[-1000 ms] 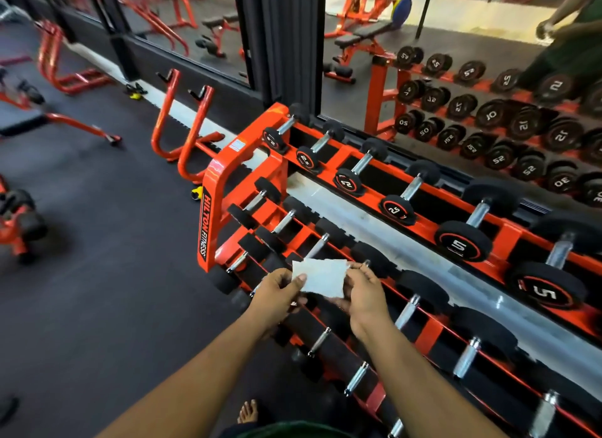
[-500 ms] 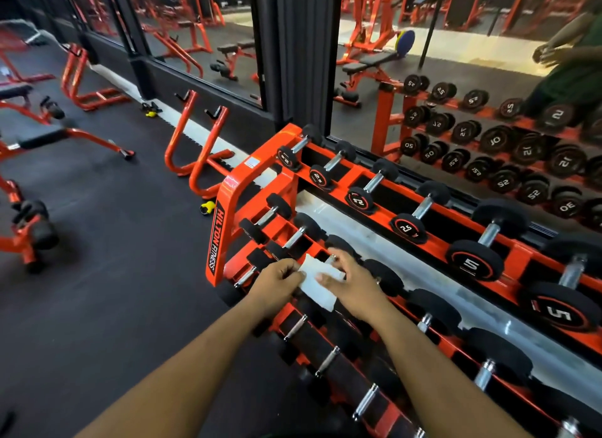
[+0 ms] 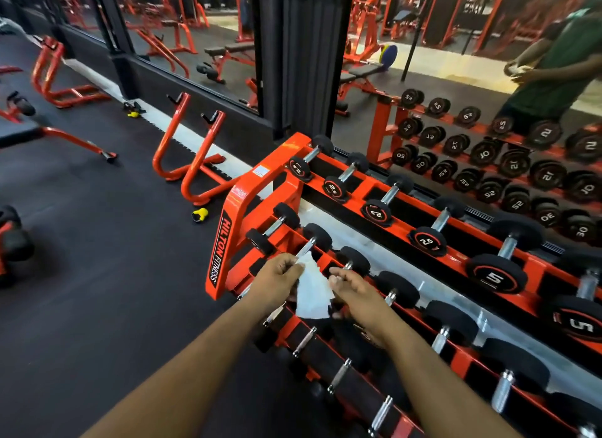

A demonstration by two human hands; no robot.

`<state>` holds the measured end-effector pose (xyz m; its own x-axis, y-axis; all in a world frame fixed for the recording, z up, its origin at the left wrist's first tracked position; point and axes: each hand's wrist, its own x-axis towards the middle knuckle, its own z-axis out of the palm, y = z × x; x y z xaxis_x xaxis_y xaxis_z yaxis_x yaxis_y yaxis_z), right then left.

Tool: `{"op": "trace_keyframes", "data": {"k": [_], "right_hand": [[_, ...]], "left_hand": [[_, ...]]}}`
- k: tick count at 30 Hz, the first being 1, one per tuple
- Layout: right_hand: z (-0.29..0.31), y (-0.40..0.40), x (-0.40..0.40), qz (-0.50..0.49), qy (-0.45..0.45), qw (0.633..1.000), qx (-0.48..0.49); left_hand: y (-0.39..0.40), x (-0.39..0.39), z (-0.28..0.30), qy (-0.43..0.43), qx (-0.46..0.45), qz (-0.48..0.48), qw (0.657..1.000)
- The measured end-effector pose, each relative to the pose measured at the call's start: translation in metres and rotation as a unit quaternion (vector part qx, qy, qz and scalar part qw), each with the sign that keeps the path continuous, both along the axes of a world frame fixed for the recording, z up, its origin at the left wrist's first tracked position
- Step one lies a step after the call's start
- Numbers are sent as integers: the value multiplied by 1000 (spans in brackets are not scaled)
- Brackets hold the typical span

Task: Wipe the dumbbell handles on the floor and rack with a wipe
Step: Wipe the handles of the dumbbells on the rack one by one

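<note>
**A:** How far along was the wiping at that point?

**B:** By the look of it, barely begun. The wipe [image 3: 311,289] hung in the air between the 2 hands and touched no handle. Nothing on the orange rack [image 3: 228,239] showed which handles, if any, were clean, so the judgement was that nearly all the rows remained.

**A:** And the floor dumbbells?

**B:** None could be made out near the hands. That part looked untouched.

**A:** How were the hands set?

**B:** The left hand [image 3: 277,279] pinched the wipe's upper corner between thumb and curled fingers, with the sheet drooping below it. The right hand [image 3: 353,291] sat just beside the wipe's right edge with its fingers loosely bent. Whether it actually held the sheet could not be told.

**A:** Which handle was nearest?

**B:** A steel dumbbell handle [image 3: 305,246] lay just beyond the left hand, on the middle tier. Both forearms reached forward over the lowest row.
</note>
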<state>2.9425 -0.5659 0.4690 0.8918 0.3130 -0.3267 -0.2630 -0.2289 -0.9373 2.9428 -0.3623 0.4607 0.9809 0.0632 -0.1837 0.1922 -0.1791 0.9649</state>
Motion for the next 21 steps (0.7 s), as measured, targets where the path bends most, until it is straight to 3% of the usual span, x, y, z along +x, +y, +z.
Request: {"op": "trace_keyframes", "data": {"k": [3, 9, 15, 21], "right_hand": [[0, 24, 5, -28, -12, 1000, -6], [-11, 53, 4, -125, -78, 989, -14], [-17, 56, 3, -200, -143, 968, -55], [-20, 40, 21, -130, -148, 980, -10]], "left_hand": [[18, 6, -1, -24, 24, -26, 999], [26, 1, -15, 9, -80, -11, 997], [16, 7, -31, -28, -6, 105, 994], [-14, 16, -9, -12, -84, -2, 996]]}}
